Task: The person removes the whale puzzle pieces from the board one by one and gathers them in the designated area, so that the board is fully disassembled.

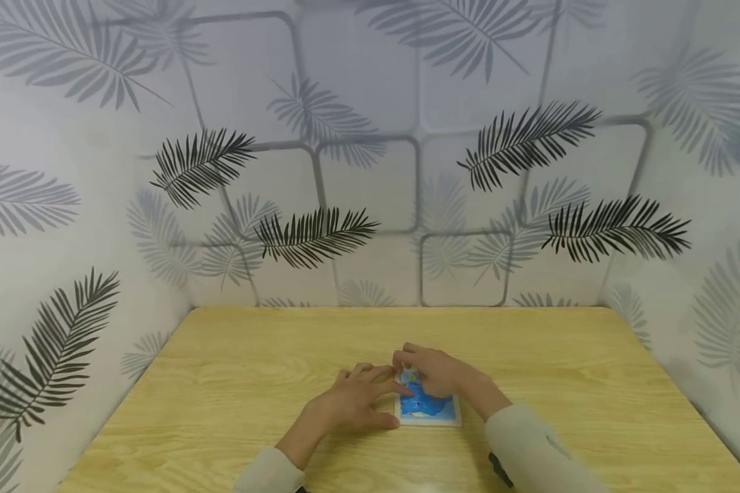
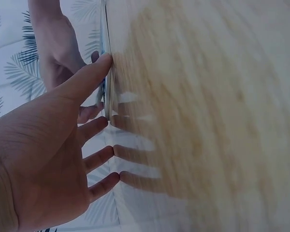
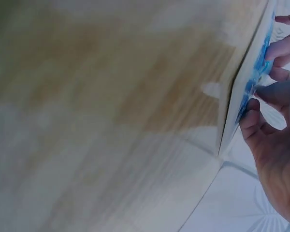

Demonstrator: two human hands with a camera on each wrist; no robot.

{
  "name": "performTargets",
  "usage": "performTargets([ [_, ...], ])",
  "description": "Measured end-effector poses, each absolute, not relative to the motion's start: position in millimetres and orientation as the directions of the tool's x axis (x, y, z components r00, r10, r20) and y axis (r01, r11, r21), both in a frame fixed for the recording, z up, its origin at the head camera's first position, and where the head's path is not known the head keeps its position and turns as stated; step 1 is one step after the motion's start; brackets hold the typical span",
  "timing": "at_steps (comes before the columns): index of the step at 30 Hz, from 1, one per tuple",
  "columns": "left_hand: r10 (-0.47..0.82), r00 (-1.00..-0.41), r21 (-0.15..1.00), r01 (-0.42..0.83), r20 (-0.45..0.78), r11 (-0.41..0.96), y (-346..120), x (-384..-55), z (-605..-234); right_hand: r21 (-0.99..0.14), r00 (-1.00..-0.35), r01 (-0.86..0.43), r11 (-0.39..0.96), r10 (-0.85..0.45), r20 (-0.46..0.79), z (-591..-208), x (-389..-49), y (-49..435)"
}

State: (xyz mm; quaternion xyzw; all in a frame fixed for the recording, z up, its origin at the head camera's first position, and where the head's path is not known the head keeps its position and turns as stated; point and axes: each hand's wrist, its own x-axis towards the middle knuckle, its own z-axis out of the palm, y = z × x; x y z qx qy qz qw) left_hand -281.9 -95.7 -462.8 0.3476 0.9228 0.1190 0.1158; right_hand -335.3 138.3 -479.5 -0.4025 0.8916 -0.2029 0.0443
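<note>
Picture panel (image 1: 421, 409) flat on table (image 1: 234, 390), near edge roughly parallel to table's far edge; long axis unclear, far-right corner hidden by right hand (image 1: 436, 371), grip undeterminable. Left hand (image 1: 359, 400): fingers spread, touching panel.

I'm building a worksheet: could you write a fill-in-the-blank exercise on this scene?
The rectangular, white-bordered picture board is mostly ____ inside its border.
The yellow wood-grain table lies ____ the board.
The bare left hand reaches over the board's ____ edge.
The bare right hand covers ____ of the board than the left.

Missing words: blue; beneath; left; more.
</note>
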Motion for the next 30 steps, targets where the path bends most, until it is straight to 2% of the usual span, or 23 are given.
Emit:
performTargets([
  [12, 0.668, -0.734, 0.298, 0.615, -0.122, 0.730, -97.2, -283.7, -468.4, -0.583, -0.770, -0.540, 0.607, -0.635, 0.051, -479.3, -331.1, 145.3],
  [25, 0.672, -0.729, 0.295, 0.619, -0.130, 0.728, -98.5, -284.1, -463.7, -0.416, -0.734, -0.654, 0.632, -0.662, 0.149, -477.2, -335.6, 139.0],
  [30, 0.677, -0.722, 0.313, 0.616, -0.140, 0.722, -97.6, -283.8, -465.0, -0.461, -0.748, -0.626, 0.630, -0.651, 0.126, -479.5, -333.8, 140.8],
])
